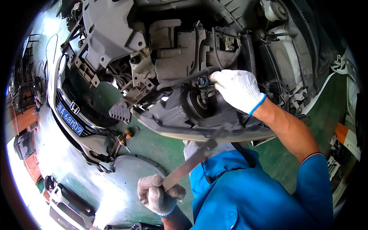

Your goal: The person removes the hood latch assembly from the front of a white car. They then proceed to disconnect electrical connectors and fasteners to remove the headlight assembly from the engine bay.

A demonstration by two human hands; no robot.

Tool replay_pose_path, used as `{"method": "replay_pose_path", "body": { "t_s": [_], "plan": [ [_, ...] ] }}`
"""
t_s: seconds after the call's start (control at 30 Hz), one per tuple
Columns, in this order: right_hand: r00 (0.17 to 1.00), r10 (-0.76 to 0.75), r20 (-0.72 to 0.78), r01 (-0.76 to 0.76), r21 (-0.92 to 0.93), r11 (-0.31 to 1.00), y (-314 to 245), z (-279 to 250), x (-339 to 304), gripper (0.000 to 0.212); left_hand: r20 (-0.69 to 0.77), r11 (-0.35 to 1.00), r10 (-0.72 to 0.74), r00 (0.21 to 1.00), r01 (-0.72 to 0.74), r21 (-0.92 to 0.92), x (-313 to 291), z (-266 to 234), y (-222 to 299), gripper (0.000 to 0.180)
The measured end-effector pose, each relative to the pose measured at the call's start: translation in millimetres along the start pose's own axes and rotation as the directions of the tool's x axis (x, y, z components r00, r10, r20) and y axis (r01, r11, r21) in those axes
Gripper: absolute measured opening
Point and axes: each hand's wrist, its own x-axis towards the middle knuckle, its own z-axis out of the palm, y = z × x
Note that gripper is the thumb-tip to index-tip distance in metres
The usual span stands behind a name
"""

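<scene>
Low in the view, my left hand, in a knitted glove, is closed around a long flat metal strip. The strip slants up and to the right, and its far end is blurred near the headlight's edge. My right hand, in a white glove with a blue cuff, reaches over the back of the headlight housing. Its thumb and fingers are pinched at a small dark wiring connector with a blue inside. Just below the connector is the round dark bulb opening of the headlight. My right palm is hidden.
A corrugated wire conduit runs above the headlight across the open engine bay. At left, a removed front bumper with a grille stands on the green floor. Another bumper part lies lower left. A bracket juts out beside the headlight.
</scene>
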Motion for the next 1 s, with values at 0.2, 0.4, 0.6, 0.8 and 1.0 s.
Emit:
{"method": "replay_pose_path", "body": {
  "t_s": [0.2,0.4,0.6,0.8,1.0],
  "plan": [
    [0.986,-0.133,0.098,0.009,0.771,0.637,-25.9,-62.0,-67.1,0.049,0.423,0.721,-0.222,0.879,0.44,-0.535,0.0,11.9,-13.5,0.021],
    [0.96,-0.262,0.103,-0.183,0.936,-0.301,-52.4,-40.6,-121.2,0.051,0.835,0.925,-0.278,0.475,0.366,0.099,12.9,48.9,-25.7,0.044],
    [0.964,0.257,-0.067,0.185,0.865,-0.466,-8.5,-71.7,-158.7,0.04,0.161,0.889,-0.208,0.965,0.118,0.443,69.5,3.5,-47.7,0.042],
    [0.609,0.792,0.035,-0.379,0.891,0.252,34.6,-87.1,-207.9,0.034,-0.134,0.879,-0.398,0.907,0.419,0.228,158.8,-31.7,-112.8,0.065],
    [0.434,0.9,-0.043,-0.494,0.824,0.278,50.8,-69.4,-227.5,0.029,-0.001,0.835,-0.541,0.841,0.538,0.113,190.8,-17.2,-119.1,0.054]
  ]
}}
